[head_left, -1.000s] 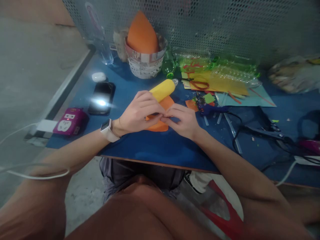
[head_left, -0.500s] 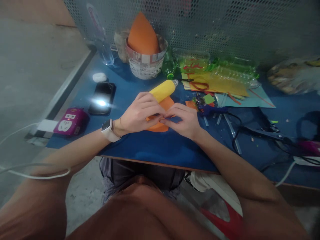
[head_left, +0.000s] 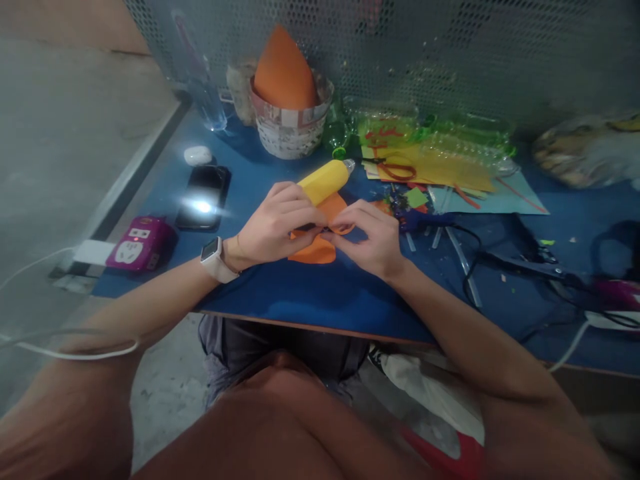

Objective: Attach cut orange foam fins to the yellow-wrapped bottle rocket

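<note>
A yellow-wrapped tube (head_left: pixel 325 181) with a clear, bottle-like tip lies slanted on the blue table, with orange paper (head_left: pixel 315 251) showing below and beside it. My left hand (head_left: pixel 287 223) lies over the tube's near end, thumb and fingers pinched on the orange paper. Close against it, my right hand (head_left: pixel 369 237) pinches the orange paper's other side between thumb and fingertips. The two sets of fingertips almost meet. My fingers hide the exact spot where they grip.
On the left are a phone (head_left: pixel 204 198), a white case (head_left: pixel 198 155) and a purple plug adapter (head_left: pixel 141 243). Behind stands a woven basket (head_left: pixel 291 133) with an orange cone (head_left: pixel 286 70). To the right are coloured paper sheets (head_left: pixel 520 193), scissors (head_left: pixel 397 171), a blue glue gun (head_left: pixel 423 221) and cables.
My right thumb and fingertips have shifted slightly on the orange paper, with a small gap now showing between them. Both hands otherwise keep their place, and the tube has not visibly moved.
</note>
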